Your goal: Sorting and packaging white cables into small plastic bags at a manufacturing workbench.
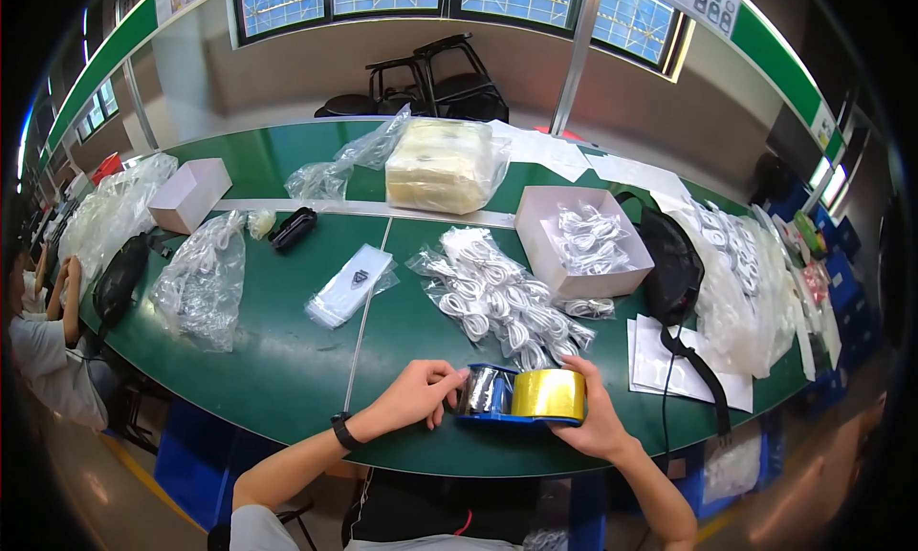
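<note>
At the table's near edge sits a blue tape dispenser [497,419] with a large yellow tape roll [549,394] in its right part and a dark roller at its left. My right hand [599,417] wraps round the dispenser's right end, thumb below and fingers over the far side. My left hand [417,392] has its fingers curled, with the fingertips pressed against the dispenser's left end. Just beyond the dispenser lies a spread of bagged white cables [502,298], coiled in bundles.
A white box [574,281] of coiled cables stands right of centre, beside a black pouch [669,264] with a strap. Clear bags [352,285] lie left of centre. Farther back are a wrapped yellowish stack [440,167] and a black case [293,228]. Another person [53,360] sits far left.
</note>
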Available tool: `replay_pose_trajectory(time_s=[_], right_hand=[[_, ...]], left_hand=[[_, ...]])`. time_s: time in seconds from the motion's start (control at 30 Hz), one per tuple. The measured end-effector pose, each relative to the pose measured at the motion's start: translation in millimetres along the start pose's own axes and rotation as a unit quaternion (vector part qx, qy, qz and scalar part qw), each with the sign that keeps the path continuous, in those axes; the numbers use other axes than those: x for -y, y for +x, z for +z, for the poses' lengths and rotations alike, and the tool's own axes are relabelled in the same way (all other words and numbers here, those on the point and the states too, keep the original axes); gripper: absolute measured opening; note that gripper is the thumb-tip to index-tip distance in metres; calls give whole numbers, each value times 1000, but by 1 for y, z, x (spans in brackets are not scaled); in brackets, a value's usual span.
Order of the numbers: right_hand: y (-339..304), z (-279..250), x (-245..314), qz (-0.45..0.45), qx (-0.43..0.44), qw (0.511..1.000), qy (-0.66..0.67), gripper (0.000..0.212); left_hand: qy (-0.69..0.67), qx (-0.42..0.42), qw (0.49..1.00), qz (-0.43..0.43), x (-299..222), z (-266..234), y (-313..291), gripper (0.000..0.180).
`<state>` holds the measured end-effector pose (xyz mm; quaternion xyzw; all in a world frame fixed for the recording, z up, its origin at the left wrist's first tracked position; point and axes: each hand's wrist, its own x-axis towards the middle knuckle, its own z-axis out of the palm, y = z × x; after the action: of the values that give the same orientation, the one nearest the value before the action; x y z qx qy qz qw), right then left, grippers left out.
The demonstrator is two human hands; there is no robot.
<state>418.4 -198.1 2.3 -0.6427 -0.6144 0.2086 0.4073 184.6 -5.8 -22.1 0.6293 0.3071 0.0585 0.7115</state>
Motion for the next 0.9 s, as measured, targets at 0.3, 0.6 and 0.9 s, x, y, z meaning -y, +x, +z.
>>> replay_pose_trajectory(time_s=[0.3, 0.6, 0.9], right_hand=[[6, -2, 8, -24, 6, 999, -46, 84], [24, -7, 68, -187, -70, 961, -191, 69], [53, 47, 111, -285, -173, 903, -272, 21]], left_hand=[[-89, -117, 981, 124, -9, -17, -20, 30], [-355, 40, 924, 135, -47, -1, -70, 59], [-399, 104, 888, 202, -45, 34, -96, 81]])
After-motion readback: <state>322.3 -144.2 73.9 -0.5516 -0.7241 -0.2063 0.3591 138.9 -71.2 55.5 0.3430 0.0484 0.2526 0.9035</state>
